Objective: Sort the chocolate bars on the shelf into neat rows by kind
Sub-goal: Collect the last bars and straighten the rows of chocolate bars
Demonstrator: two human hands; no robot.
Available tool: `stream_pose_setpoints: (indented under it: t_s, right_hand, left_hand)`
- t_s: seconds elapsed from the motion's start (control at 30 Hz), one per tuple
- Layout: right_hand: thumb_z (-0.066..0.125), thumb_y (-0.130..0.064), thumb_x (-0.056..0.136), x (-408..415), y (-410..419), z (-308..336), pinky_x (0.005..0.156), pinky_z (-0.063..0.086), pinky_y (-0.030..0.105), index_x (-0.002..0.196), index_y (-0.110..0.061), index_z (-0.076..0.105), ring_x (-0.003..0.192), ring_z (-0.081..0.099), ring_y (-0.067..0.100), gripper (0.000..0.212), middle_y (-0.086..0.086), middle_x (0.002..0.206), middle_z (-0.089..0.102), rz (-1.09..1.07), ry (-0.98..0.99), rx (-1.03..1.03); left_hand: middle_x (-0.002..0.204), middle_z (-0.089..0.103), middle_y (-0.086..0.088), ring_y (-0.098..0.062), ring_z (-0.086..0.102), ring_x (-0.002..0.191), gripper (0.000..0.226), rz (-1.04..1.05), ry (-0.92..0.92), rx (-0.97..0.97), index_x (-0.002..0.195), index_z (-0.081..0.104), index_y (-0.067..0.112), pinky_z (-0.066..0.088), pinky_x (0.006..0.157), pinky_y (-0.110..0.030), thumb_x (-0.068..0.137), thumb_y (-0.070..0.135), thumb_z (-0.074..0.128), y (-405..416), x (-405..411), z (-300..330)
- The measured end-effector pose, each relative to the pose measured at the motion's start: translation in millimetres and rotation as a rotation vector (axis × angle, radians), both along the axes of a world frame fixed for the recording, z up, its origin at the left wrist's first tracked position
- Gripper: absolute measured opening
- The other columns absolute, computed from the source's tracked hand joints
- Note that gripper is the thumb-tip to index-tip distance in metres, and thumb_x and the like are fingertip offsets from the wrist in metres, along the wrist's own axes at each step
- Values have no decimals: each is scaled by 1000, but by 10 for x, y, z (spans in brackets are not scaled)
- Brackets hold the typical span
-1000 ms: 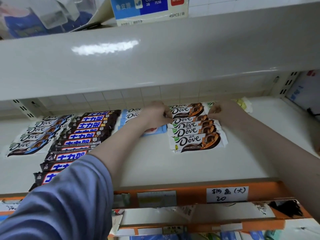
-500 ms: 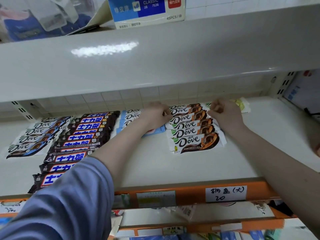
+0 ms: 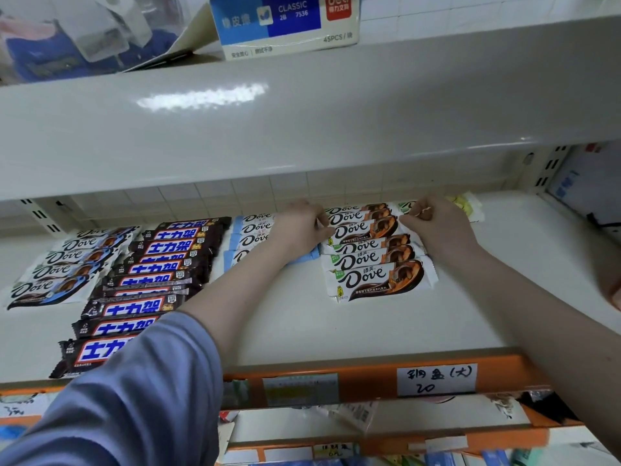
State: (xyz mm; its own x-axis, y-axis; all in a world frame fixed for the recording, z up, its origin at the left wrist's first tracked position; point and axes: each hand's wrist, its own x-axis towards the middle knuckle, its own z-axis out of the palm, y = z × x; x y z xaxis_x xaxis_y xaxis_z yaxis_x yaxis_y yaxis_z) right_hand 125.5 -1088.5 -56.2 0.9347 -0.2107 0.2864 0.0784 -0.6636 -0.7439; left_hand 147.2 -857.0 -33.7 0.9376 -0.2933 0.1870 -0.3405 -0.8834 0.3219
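We see the scene in soft, even indoor light, fairly dim under the upper shelf (image 3: 302, 122), whose glossy front carries a bright smeared glare patch from an overhead lamp. Shadows on the lower shelf (image 3: 336, 324) are faint and diffuse. The wide lens bows straight edges (most plainly the shelf fronts) toward the corners. The nearest sleeve (image 3: 127, 398) is soft, and the far right edge blurs. Wrapper print in the middle reads sharply; the lower corners look smeary.

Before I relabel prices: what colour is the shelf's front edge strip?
Orange, on the front edge strip, seen in the head view.
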Motion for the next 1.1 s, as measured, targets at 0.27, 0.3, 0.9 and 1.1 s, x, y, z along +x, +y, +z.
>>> stream_pose_setpoints:
  t_s: [0.27,0.3,0.9,1.1]
  right_hand:
    - [71,-18,76,-48,-78,85,64,41,25,84,-8,65,72,55,16,14,4,87,62,128,202,-10]
    - [71,-19,77,-61,-85,93,60,43,21,88,-5,65,65,55,15,18,3,83,63,144,215,51]
    - [83,-26,62,-204,-179,190,85,36,27,138,-18,36,103,45,14,89,12,133,46,457,550,-93]
    - [85,-23,58,-245,-150,217,88,35,26,141,-20,29,113,42,15,100,8,139,39,499,559,-77]
  left_hand:
    - [91,59,-3,-20,57,88,39,-152,-2,28,83,68,18,45,81,-32,77,56,64,64,-200,39]
    - [90,59,-2,-20,56,89,45,-158,14,63,82,68,20,44,87,-37,73,63,62,60,-221,54]
    - [106,56,-1,-22,39,105,73,-164,339,294,110,56,17,42,87,-36,57,63,75,-67,-337,240]
    - [100,62,-4,-23,51,98,70,-173,429,258,103,55,12,46,75,-33,57,58,79,-109,-321,281]
